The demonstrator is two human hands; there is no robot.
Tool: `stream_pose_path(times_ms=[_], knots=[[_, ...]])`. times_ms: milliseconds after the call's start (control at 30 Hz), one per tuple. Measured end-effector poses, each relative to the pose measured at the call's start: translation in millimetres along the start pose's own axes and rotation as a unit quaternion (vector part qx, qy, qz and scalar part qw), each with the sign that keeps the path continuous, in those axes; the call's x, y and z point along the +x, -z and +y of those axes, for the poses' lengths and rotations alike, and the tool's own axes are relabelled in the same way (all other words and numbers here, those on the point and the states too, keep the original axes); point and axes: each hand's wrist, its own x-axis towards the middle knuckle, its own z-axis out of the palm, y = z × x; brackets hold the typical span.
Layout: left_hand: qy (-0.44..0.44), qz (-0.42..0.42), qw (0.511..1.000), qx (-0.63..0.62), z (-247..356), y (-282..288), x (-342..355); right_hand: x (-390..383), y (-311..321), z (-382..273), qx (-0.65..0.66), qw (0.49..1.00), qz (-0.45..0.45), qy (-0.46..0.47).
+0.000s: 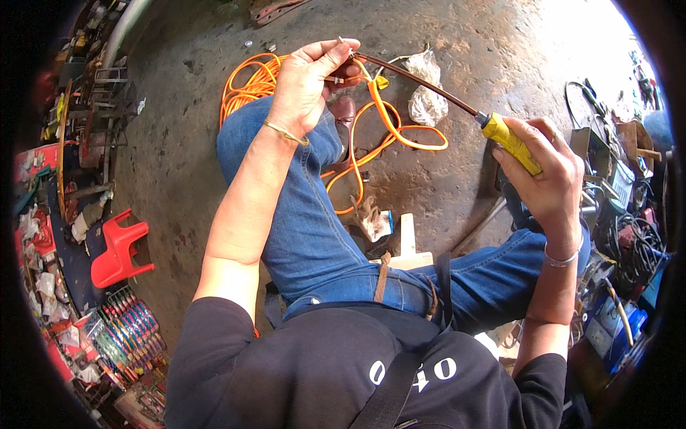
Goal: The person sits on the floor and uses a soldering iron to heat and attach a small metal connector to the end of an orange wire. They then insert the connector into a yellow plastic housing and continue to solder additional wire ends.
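My left hand (311, 80) pinches a small fitting (349, 54) at the end of the orange cable (386, 114), high in the view; its exact form is too small to tell. The long dark shaft of a screwdriver (421, 82) reaches that fitting. My right hand (544, 168) is closed around its yellow handle (511, 141). More of the orange cable lies coiled (243, 86) beyond my left knee and in loops on the concrete floor. A crumpled translucent bag (427, 89) lies beside the loops, and a small yellow piece (382, 83) shows near my left hand.
A red plastic stool (118, 250) stands at the left beside cluttered shelves (50, 286). Piled tools, hoses and dark cables (629, 272) fill the right edge. A work glove (370, 218) and pieces of wood (407, 243) lie between my legs. A metal bar (480, 225) leans near my right knee.
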Motion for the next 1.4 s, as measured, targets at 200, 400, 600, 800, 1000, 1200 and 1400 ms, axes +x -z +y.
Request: stream_pose_path(times_ms=[200,400,600,800,1000,1200,1400], knots=[[0.009,0.006,1.000,0.012,1,2,0,0,0,0,0.001,1.000,-0.007,0.002],[0.013,0.003,1.000,0.017,0,4,-1,1,0,-1,-0.015,1.000,0.005,0.020],[-0.017,0.009,0.997,0.072,1,1,-2,1,5,0,-0.086,0.994,0.019,0.059],[-0.096,-0.010,0.989,0.116,7,-2,-4,0,7,3,-0.144,0.985,0.040,0.090],[-0.109,-0.014,0.989,0.103,11,-2,-4,2,0,5,-0.123,0.986,0.062,0.097],[-0.068,-0.011,0.993,0.100,12,2,-3,1,-2,2,-0.194,0.971,0.083,0.111],[-0.139,0.011,0.984,0.107,7,-1,-4,1,-10,1,-0.059,0.994,0.059,0.070]])
